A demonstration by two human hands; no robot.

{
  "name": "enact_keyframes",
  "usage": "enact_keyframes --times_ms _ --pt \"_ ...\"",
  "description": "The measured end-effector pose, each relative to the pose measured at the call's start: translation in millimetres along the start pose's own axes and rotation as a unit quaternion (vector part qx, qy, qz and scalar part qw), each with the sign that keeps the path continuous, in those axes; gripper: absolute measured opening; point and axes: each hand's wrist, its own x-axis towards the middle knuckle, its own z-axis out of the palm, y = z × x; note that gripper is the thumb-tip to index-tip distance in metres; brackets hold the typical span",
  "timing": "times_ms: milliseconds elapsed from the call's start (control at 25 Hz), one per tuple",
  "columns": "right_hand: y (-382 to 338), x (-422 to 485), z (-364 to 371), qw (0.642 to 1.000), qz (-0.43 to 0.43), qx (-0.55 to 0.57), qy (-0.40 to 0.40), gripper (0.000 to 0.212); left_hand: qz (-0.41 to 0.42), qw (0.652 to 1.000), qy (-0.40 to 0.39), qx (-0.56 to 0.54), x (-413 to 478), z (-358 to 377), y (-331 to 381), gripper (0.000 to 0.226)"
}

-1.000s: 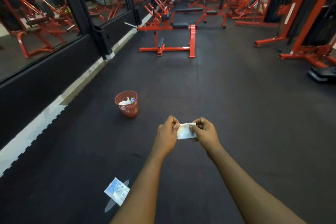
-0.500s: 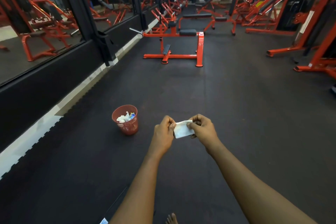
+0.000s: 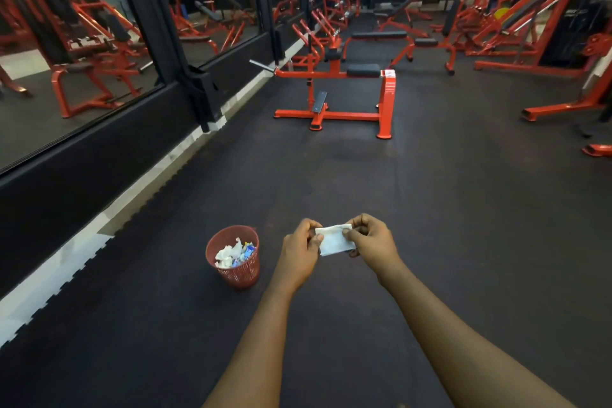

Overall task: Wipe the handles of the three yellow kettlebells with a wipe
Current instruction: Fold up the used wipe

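Note:
A small white folded wipe (image 3: 334,239) is held in front of me above the dark gym floor. My left hand (image 3: 299,250) pinches its left edge and my right hand (image 3: 372,238) pinches its right edge, fingers curled. Both forearms reach in from the bottom of the view. No yellow kettlebells are in view.
A red mesh waste basket (image 3: 236,263) with crumpled white and blue litter stands on the floor just left of my hands. A red bench machine (image 3: 334,89) stands ahead in the aisle. Mirrors (image 3: 76,53) line the left wall and more red machines (image 3: 530,30) fill the right side.
The view has tilted up and moved forward; the blue-white packet on the floor has dropped out of sight. Both hands still hold the wipe, little changed.

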Motion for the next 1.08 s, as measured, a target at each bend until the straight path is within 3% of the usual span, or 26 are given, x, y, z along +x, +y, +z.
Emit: enact_keyframes --times_ms 600,1080 --pt "-23 283 70 0.974 -0.010 -0.028 -0.224 0.002 -0.156 0.971 0.142 0.110 215 -14 -38 0.014" --pt "-4 428 281 0.939 -0.009 -0.113 -0.325 0.007 -0.273 0.931 0.232 0.071 328 -113 -198 0.015"
